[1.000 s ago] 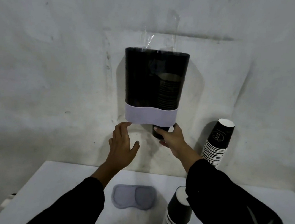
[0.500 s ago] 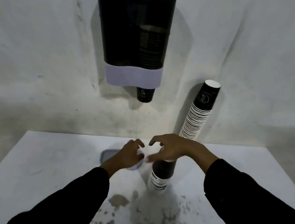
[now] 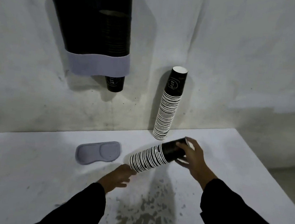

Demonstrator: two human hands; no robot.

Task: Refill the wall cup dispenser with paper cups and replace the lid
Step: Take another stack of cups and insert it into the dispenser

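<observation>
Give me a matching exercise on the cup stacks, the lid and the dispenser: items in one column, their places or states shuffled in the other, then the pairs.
Items:
1. tilted cup stack
2. tall cup stack
3. grey lid
4. dispenser

States:
A. lying flat on the table
B. mounted on the wall, one cup poking out below
C. standing on the table against the wall
D. held between the left hand and the right hand

Pairs: 1-D, 2-C, 3-A, 4-B
</observation>
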